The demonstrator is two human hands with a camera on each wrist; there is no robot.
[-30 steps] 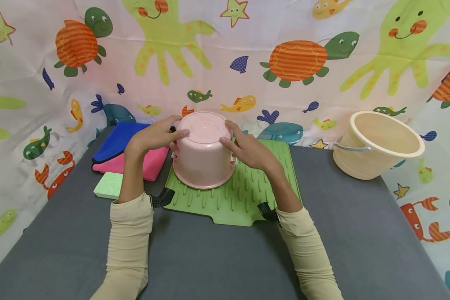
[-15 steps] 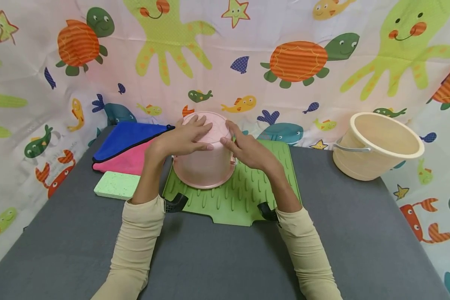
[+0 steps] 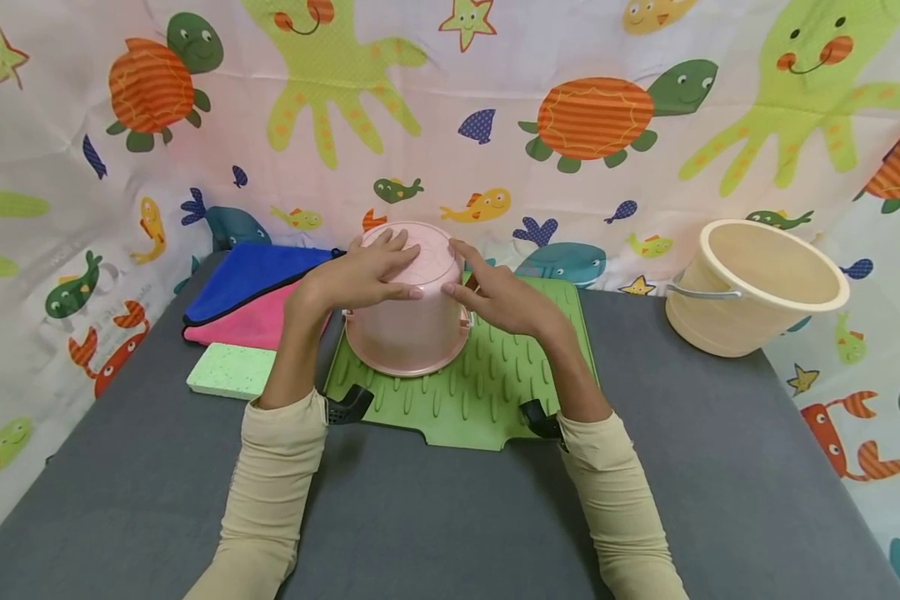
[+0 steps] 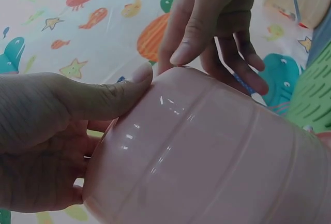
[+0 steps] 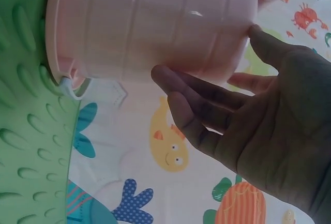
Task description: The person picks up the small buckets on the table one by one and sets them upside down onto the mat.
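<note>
A pale pink bucket (image 3: 408,337) stands upside down on a green ridged mat (image 3: 480,400), its base facing up. My left hand (image 3: 356,279) lies across the bucket's base with fingers spread and the thumb over the near edge. At the right of that base edge is my right hand (image 3: 506,292), its thumb touching the edge and its fingers loosely bent along the side. In the right wrist view, the right fingers (image 5: 178,81) reach beside the bucket wall (image 5: 155,22), and a white handle joint (image 5: 72,87) shows near the bucket's rim.
A cream bucket (image 3: 720,325) with a grey handle stands tilted at the right. Left of the mat lie a folded blue and pink cloth (image 3: 251,283) and a pale green sponge (image 3: 228,371). A sea-animal printed curtain (image 3: 420,100) rises behind the grey table (image 3: 420,517).
My left hand has moved right, from the left side of the pink bucket's base onto the top of it, uncovering more of the cloth and sponge. The right hand has hardly moved.
</note>
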